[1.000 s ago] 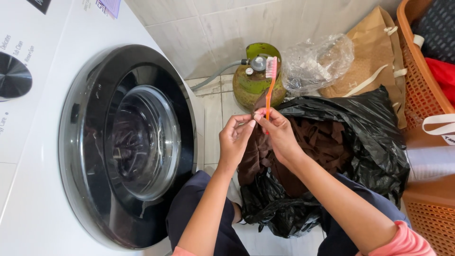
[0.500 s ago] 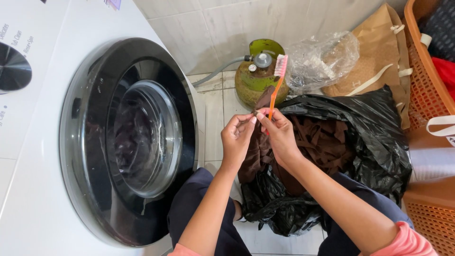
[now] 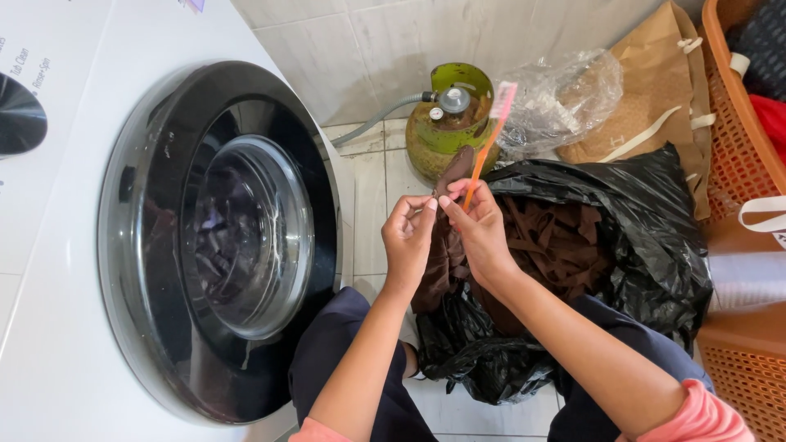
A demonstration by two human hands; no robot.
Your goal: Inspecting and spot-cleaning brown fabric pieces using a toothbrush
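A pale tiled floor (image 3: 372, 176) carries everything. The washer (image 3: 123, 245) stands at left. A green gas cylinder (image 3: 446, 135) sits at the far wall, a black bag (image 3: 647, 245) nearer, and an orange basket (image 3: 737, 360) right.

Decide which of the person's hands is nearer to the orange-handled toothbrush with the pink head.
Right. The right hand grips the orange-handled toothbrush by its lower end; the left hand sits just beside it, fingertips meeting the right's.
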